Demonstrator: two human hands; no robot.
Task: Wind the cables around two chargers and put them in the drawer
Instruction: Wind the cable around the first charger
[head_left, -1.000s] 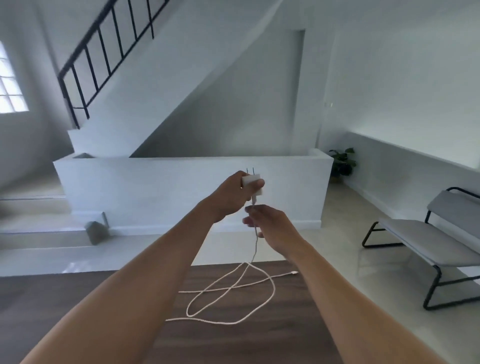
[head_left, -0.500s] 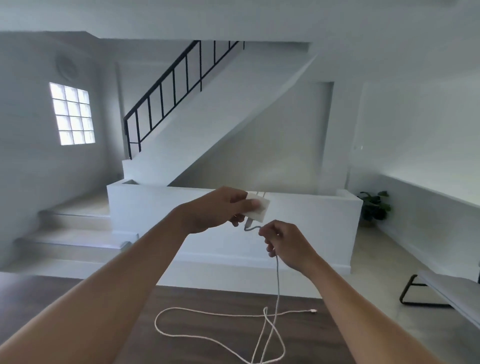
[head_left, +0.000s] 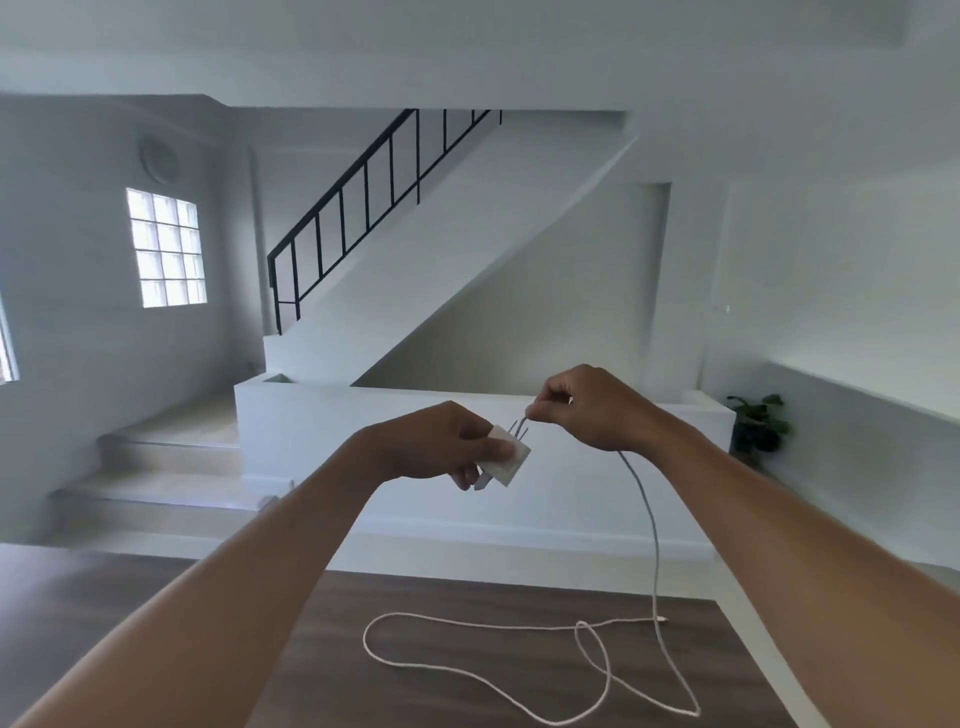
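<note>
Right fingertips (head_left: 541, 407) on cable (head_left: 645, 501) above charger (head_left: 511, 460)

Soft window (head_left: 166, 247) daylight, perhaps slight blur.

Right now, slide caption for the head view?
Left hand grips white charger, right hand pinches its cable near the prongs, the rest looped on dark table.
</note>
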